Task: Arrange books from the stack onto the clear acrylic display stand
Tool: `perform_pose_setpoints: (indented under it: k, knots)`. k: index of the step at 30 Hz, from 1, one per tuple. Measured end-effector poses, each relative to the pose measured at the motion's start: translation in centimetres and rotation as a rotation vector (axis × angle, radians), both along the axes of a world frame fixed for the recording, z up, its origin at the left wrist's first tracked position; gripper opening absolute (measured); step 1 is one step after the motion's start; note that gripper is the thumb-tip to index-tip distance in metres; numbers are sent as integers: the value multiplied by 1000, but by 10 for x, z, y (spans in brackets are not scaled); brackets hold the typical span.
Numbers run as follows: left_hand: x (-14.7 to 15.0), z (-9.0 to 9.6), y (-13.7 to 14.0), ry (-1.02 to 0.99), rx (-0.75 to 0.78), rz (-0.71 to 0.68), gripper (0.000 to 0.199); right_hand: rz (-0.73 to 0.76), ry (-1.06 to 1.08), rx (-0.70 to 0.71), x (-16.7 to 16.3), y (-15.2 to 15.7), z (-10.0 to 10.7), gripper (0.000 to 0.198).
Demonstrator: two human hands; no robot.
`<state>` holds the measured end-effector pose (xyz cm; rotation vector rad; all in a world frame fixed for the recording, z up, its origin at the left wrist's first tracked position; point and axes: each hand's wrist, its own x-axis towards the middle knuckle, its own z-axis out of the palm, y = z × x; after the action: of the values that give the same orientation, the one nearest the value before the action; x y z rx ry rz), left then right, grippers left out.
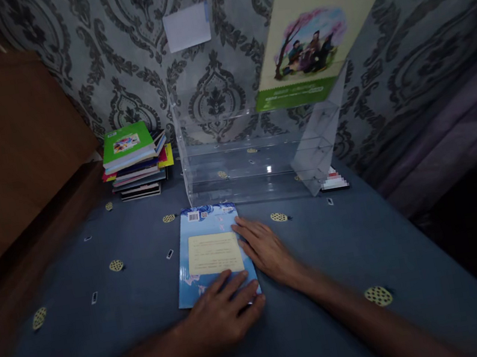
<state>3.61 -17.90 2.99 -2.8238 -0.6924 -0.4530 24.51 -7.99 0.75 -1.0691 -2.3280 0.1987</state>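
Note:
A blue book point(214, 252) lies flat on the patterned cloth, its barcode at the far end and a pale yellow text panel in the middle. My left hand point(225, 315) rests on the near part of the book, fingers spread and covering its lower right corner. Along the book's right edge lies my right hand point(269, 252), its fingers stretched out with the tips touching the cover. Neither hand grips the book. Just beyond it stands a transparent tiered rack point(249, 186), with several shelves and side panels.
To the left of the rack is a stack of books point(132, 159), a green one on top. A tall illustrated poster point(309, 26) rises behind the rack's right side. A white card point(188, 27) is at the wallpaper. A brown wooden cabinet point(5, 150) borders the left side.

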Motion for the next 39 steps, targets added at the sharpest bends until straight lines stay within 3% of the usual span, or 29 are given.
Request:
perform_pose_setpoints:
  k: [6,12,16,39]
  knots:
    - [4,-10,-9,-45,117,-13,30,-7,-3,20,0,0,-3,42]
    - [7,-6,-8,-121,118,-4,26,20,-16,36,-1,-5,2,39]
    - [8,-2,-6,-188,107,74,27,54,-30,24,-4,-9,6,39]
    - [5,-3,5,-72,71,93,25,60,-26,27,0,-8,2,37]
